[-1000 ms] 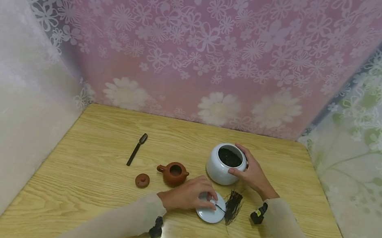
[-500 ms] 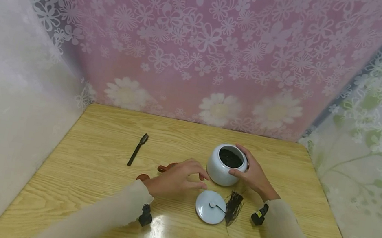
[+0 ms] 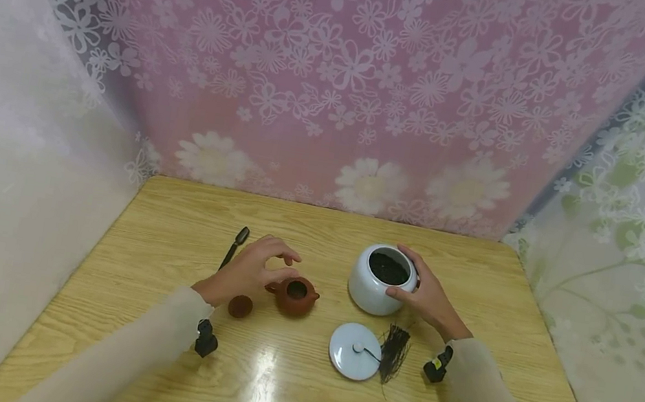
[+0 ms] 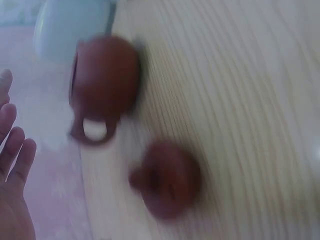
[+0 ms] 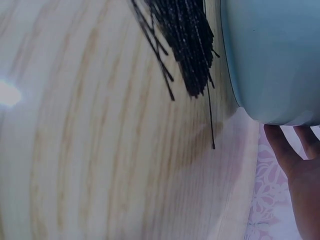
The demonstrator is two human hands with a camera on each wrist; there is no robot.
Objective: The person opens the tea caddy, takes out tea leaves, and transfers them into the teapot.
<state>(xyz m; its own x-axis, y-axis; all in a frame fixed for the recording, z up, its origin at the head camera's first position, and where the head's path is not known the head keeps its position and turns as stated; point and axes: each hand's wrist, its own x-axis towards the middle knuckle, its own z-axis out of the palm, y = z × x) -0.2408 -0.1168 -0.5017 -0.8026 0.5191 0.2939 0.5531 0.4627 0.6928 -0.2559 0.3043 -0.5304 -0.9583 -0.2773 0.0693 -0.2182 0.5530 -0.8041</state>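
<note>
In the head view my left hand [image 3: 252, 268] hovers, fingers relaxed and holding nothing, beside the handle of a small brown clay teapot [image 3: 294, 304]. The teapot stands uncovered; its round lid [image 3: 240, 307] lies below my left wrist. Part of a dark tea scoop [image 3: 241, 237] shows beyond that hand, the rest hidden behind it. My right hand [image 3: 428, 299] grips a white ceramic jar [image 3: 367, 290] at its right side, thumb at the front of the rim and fingers round the back. Dark loose tea [image 3: 389, 268] lies inside the jar.
The jar's white lid [image 3: 344, 358] lies in front of it, with a dark tassel [image 3: 395, 348] tied to its knob. All of it stands on a wooden table [image 3: 168, 227], with flowered cloth [image 3: 375, 98] hanging behind and at both sides.
My left hand has left the white lid and its tassel cord and moved left, past the teapot, to above the scoop. The right hand keeps its grip on the jar.
</note>
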